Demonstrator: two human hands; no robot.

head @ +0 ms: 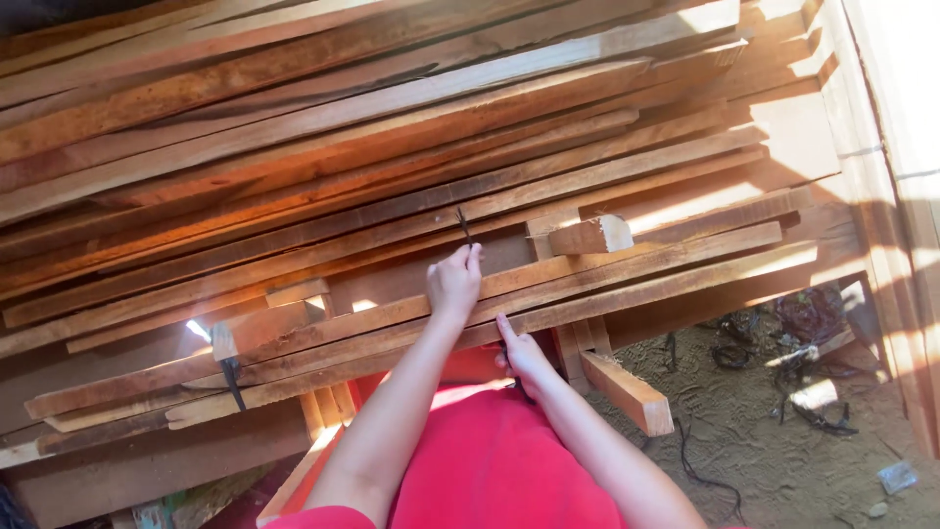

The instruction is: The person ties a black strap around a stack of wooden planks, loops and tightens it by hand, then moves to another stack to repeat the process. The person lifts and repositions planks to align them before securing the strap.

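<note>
A big stack of long reddish-brown wooden planks fills the view, lying roughly left to right. My left hand is raised against the front planks and pinches a thin dark stick-like object that points upward. My right hand rests lower, its fingers on the underside edge of a front plank. Both forearms reach up from a red garment.
A short wood block sticks out of the stack to the right of my hands, and another short piece juts out below. Dark cords and debris lie on sandy ground at lower right. A black strap hangs at lower left.
</note>
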